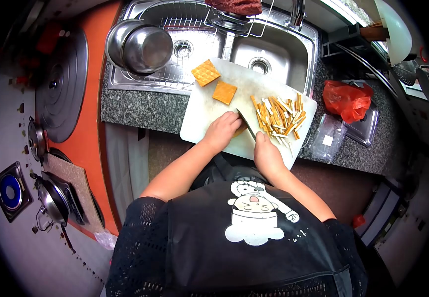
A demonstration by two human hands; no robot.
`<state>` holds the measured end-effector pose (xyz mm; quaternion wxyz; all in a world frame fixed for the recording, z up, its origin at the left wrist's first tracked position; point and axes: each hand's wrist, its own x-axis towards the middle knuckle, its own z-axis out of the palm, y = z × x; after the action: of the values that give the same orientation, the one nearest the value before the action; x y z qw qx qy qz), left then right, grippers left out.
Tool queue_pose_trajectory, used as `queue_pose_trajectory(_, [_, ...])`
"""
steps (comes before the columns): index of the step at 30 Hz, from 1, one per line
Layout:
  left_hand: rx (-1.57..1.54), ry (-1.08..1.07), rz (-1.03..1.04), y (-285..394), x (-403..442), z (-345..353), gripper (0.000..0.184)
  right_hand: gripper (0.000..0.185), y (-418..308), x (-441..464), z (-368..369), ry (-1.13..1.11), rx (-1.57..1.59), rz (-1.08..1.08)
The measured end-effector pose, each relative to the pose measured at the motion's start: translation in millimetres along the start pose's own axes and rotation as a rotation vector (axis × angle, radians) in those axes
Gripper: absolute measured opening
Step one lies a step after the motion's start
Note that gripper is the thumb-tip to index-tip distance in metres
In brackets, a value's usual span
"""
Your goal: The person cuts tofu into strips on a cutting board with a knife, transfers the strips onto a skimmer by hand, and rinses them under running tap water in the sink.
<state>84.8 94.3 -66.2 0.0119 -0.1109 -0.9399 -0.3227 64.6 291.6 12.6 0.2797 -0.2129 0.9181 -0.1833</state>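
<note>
The right hand is closed around the handle of a knife, whose dark blade slants away from the grip, up and to the left, its tip just beyond the left fingertips. The left hand lies just left of the blade, fingers bunched and bent over a slab, of which only an orange edge shows beside the fingertips; whether the thumb pinches it from below cannot be told. The slab sits on the board, between the left hand and the knife.

Just right of the knife and beyond the right hand, strips lie in a loose heap, orange and white, pointing several ways. Beyond the left hand are two orange squares, apart from each other; the farther one shows a crosshatched face and lies at the board's far left corner.

Past the board, farther from both hands, is the sink, with metal pots on its left side and a reddish-brown lump at the top of the view. Well to the right of the right hand, a red bag and a clear bag rest on the speckled counter. Nearer than both hands, a dark apron with a white cartoon print covers the person's front.
</note>
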Motion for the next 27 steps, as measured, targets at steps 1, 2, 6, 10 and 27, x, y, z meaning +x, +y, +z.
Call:
queue_pose_trajectory(1, [-0.011,-0.013,-0.010,0.5,-0.4,1.1,0.026,0.019,5.9,7.0,8.5,0.024,-0.001,-0.021])
queue_pose_trajectory(2, [-0.014,-0.004,-0.011,1.5,-1.8,1.9,0.026,0.018,10.1,10.7,15.3,0.051,-0.001,-0.043])
queue_pose_trajectory(6, [-0.032,0.027,-0.027,-0.6,-5.6,4.9,0.028,0.017,18.9,10.5,18.8,0.113,0.038,-0.073])
queue_pose_trajectory(10, [-0.036,0.037,-0.017,-2.9,-4.7,6.9,0.028,0.017,10.4,-6.6,-4.7,0.060,0.043,-0.077])
queue_pose_trajectory(27, [-0.016,0.065,0.056,-4.5,-5.9,5.5,0.021,0.017,9.2,-4.4,-2.5,0.044,0.037,-0.085])
